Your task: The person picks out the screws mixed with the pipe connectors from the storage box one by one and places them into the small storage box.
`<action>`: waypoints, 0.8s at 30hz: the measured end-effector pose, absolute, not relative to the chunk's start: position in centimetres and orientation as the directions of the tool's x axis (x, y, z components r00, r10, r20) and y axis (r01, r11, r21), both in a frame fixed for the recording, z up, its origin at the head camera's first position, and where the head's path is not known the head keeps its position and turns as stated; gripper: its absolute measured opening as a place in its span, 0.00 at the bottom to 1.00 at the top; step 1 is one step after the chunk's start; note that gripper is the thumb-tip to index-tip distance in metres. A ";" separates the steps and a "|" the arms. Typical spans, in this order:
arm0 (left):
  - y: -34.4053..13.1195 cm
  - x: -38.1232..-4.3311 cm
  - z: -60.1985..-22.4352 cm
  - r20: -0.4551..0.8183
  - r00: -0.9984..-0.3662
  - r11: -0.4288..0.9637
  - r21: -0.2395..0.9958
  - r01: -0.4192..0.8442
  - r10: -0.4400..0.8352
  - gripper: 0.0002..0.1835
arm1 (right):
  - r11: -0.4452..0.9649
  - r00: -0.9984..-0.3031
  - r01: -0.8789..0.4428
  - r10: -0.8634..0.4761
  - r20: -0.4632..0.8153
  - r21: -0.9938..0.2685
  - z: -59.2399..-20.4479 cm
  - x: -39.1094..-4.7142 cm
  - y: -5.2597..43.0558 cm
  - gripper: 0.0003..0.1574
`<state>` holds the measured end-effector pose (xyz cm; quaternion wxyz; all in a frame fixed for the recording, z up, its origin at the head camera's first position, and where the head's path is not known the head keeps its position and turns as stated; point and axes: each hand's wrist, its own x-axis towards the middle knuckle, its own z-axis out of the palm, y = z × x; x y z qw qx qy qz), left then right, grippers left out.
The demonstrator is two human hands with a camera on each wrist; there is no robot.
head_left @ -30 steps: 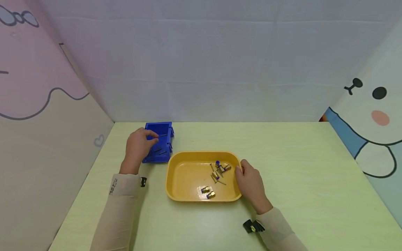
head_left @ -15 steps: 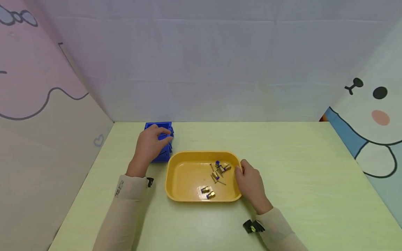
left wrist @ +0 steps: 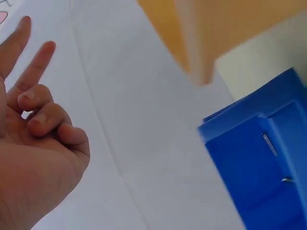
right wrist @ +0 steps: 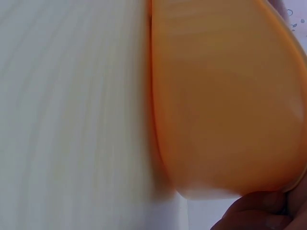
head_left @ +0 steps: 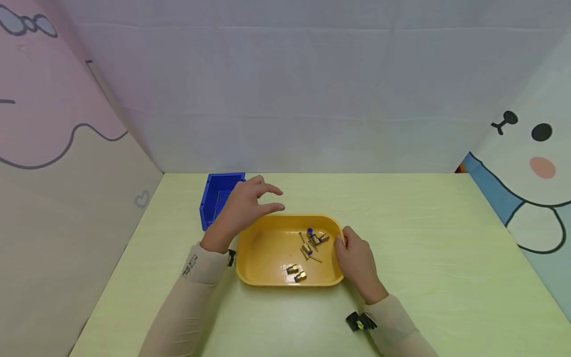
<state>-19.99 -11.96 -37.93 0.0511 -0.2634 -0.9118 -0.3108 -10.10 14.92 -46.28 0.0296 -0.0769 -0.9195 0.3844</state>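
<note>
My left hand (head_left: pixel 247 206) hovers over the back left corner of the yellow tray (head_left: pixel 263 282). Its thumb and index finger are spread apart with nothing between them; in the left wrist view the other fingers (left wrist: pixel 43 120) are bent. The right hand (head_left: pixel 357 260) grips the tray's right rim, thumb on the inside. Brass pneumatic fittings (head_left: pixel 307 249) with blue collars lie in the tray's right half, several thin screws (head_left: pixel 315 259) among them. Left of the tray stands a blue bin (head_left: pixel 209 198), partly hidden by my left hand; a screw (left wrist: pixel 269 144) shows inside it.
Everything stands on a pale yellow-green table (head_left: pixel 424 238). A white cloth wall (head_left: pixel 312 99) rises behind it, and panels with cartoon prints (head_left: pixel 542 168) flank both sides.
My left hand has moved right, from over the blue bin to above the tray's back left corner, and its thumb and index finger have spread wider. The right hand stays on the rim.
</note>
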 end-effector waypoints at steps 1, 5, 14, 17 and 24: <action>-11.6 -19.9 -37.8 0.255 -0.850 0.662 0.539 0.521 0.461 0.17 | 0.689 -0.987 0.117 0.162 -0.006 -0.715 -46.2 -10.1 14.9 0.14; -10.6 -19.3 -37.0 0.259 -0.829 0.645 0.529 0.551 0.496 0.17 | 0.688 -0.987 0.118 0.159 -0.009 -0.716 -46.1 -10.1 14.9 0.14; -7.7 -18.9 -37.6 0.251 -0.744 0.593 0.473 0.652 0.619 0.18 | 0.699 -0.988 0.098 0.151 0.012 -0.708 -46.1 -10.3 15.2 0.14; -6.8 -18.8 -38.4 0.218 -0.710 0.589 0.427 0.686 0.670 0.20 | 0.696 -0.989 0.095 0.147 0.012 -0.712 -46.1 -10.2 15.3 0.15; -5.4 -18.6 -40.3 0.093 -0.630 0.559 0.374 0.740 0.771 0.26 | 0.697 -0.990 0.083 0.140 0.021 -0.712 -46.2 -10.2 15.2 0.14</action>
